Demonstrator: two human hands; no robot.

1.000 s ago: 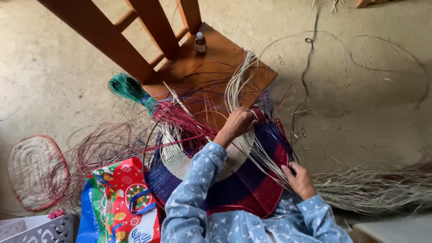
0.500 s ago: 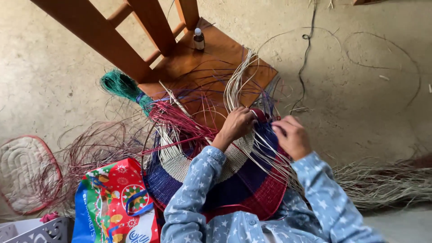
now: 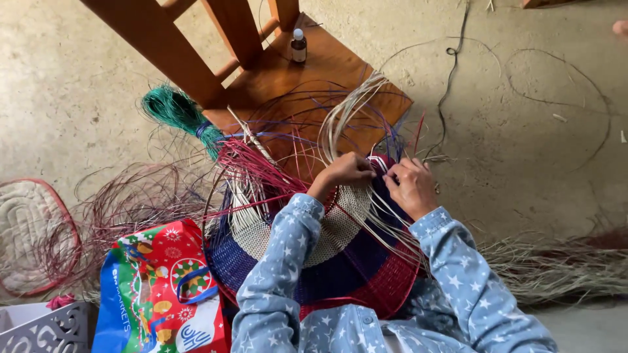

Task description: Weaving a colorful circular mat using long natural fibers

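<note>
Both hands work at the far rim of a round woven basket (image 3: 327,261) with cream, blue and red bands, which lies against the person's lap below the fingers. The left hand (image 3: 345,171) curls over the rim, its fingers pressed together and gripping a bunch of pale reed strands (image 3: 347,121) that arch up and away beyond the knuckles. Just beside it, the right hand (image 3: 411,186) bends its fingers inward onto the same rim, fingertips close to the left hand's, pinching thin strands; which ones exactly cannot be told. Beyond both hands stands a wooden chair (image 3: 314,72) bearing a small brown bottle (image 3: 298,46). A green fibre bundle (image 3: 176,114) lies left of the fingers.
</note>
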